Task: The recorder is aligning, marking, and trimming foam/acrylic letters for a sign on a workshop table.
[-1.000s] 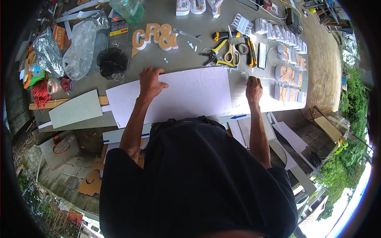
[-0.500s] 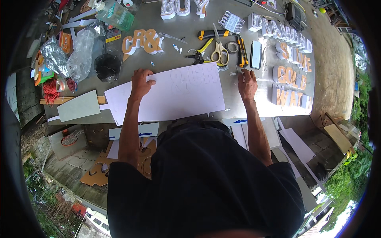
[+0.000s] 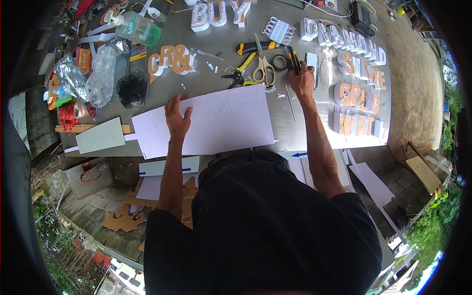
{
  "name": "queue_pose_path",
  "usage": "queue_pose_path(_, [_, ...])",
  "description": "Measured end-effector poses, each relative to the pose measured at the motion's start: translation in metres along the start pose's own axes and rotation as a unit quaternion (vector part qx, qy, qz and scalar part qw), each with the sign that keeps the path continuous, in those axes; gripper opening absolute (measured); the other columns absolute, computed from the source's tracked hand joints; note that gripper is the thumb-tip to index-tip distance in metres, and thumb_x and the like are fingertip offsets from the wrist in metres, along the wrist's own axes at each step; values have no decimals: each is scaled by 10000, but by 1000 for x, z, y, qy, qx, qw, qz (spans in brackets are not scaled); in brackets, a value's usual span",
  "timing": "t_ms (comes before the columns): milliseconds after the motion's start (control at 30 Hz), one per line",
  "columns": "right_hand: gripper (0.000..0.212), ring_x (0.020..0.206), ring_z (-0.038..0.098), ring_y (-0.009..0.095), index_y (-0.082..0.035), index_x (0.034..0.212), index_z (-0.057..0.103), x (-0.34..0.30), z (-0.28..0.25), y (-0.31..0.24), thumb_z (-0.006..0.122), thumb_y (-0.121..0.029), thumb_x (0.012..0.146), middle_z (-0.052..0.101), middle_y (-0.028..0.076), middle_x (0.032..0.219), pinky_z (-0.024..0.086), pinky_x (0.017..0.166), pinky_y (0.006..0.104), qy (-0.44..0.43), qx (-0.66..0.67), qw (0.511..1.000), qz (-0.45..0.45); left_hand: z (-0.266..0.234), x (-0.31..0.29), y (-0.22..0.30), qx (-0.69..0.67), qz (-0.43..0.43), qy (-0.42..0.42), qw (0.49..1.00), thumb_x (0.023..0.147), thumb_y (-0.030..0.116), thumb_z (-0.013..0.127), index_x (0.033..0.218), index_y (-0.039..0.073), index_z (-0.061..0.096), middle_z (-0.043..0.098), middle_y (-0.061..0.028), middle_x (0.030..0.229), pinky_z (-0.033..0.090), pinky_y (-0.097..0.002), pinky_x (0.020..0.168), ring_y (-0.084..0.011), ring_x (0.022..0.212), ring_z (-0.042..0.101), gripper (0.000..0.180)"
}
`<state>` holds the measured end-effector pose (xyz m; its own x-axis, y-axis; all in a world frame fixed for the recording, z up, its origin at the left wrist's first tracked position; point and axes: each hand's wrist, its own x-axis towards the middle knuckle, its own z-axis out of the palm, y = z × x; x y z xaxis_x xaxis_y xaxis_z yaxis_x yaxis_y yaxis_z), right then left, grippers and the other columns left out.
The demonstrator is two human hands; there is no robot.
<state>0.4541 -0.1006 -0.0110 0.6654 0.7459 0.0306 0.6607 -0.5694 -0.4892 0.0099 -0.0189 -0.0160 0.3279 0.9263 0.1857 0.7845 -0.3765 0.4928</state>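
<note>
A white sheet with faint pencilled letters lies on the metal table in front of me. My left hand rests on its upper left part, fingers stretched out and thumb apart. Farther right, my right hand has its fingers closed around the lower end of a yellow and black utility knife, which still lies on the table. A phone is beside that hand, partly covered by it. Below it lies a thin pencil-like rod. Scissors and yellow-handled wire strippers lie to the left.
A tape roll sits by the scissors. Standing letter pieces line the right side, with more letters at left. A soap bottle, plastic bags and a grey board occupy the left.
My right hand has moved up and slightly left to the utility knife. The thin rod now lies loose on the table. My left hand's fingers have straightened on the sheet.
</note>
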Motion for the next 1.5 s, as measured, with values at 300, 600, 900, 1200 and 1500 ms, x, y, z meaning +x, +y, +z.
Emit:
queue_pose_path(300, [520,698,700,211,101,1291,454,-49,-58,-21,706,-126,896,692,172,1014,568,630,322,-107,534,829,127,30,-18,-3,56,26,89,994,943,162,673,1394,13,532,529,-150,1406,380,-499,1141,-369,1323,470,496])
queue_pose_path(600, [461,811,703,186,72,1347,521,-57,-51,-5,614,-242,1023,699,148,1049,568,666,315,-135,608,768,148,49,87,114,-46,140,3,989,904,85,703,1367,61,563,598,-162,1323,453,-488,1042,-378,1214,561,485])
queue_pose_path(900, [456,795,682,170,49,1386,525,-59,-63,-10,607,-238,1041,702,128,1044,543,711,311,-126,615,760,169,122,192,179,67,154,-138,976,795,128,813,1330,40,604,617,-176,1266,490,-476,963,-370,1128,596,582])
queue_pose_path(1200, [475,798,684,166,58,1392,526,-60,-57,-6,624,-236,1032,700,130,1048,560,697,314,-128,634,741,182,120,173,151,-35,157,-103,982,819,87,775,1157,46,602,640,-166,1037,452,-484,919,-377,1020,580,382])
queue_pose_path(1500, [446,811,691,168,51,1382,540,-58,-60,-25,611,-226,1039,704,129,1062,561,698,319,-145,623,752,159,71,122,134,-193,-11,-22,981,956,122,705,1247,23,584,700,-196,1069,542,-413,836,-335,927,692,330])
